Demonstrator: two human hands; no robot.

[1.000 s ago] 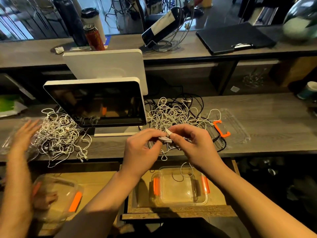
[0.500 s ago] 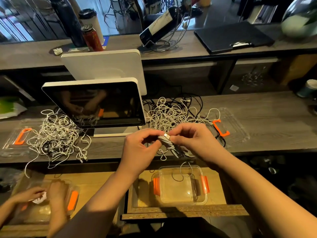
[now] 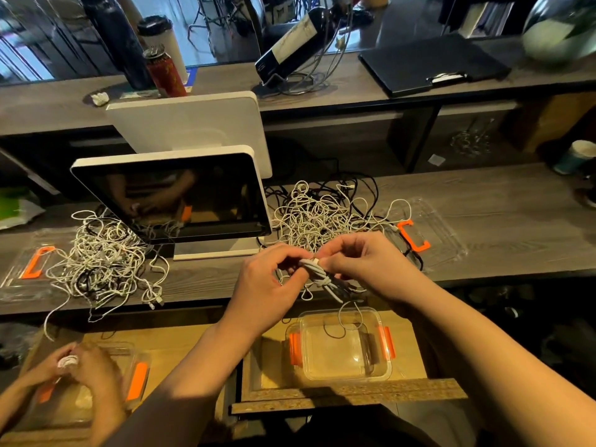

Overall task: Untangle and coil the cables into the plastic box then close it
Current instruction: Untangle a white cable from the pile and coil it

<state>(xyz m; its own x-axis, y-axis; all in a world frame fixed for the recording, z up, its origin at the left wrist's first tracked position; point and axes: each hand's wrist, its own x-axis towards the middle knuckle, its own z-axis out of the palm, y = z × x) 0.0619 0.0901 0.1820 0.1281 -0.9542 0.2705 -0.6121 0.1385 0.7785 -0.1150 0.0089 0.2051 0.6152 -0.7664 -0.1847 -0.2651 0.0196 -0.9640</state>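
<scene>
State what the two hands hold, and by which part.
Both hands, left and right, pinch a small coiled white cable at its top end, by the plug; the coil's loops hang below.

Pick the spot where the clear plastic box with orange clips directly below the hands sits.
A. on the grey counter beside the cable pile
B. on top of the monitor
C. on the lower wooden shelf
C: the plastic box rests open on the wooden shelf, below the counter edge, under the coiled white cable both hands hold.
</scene>
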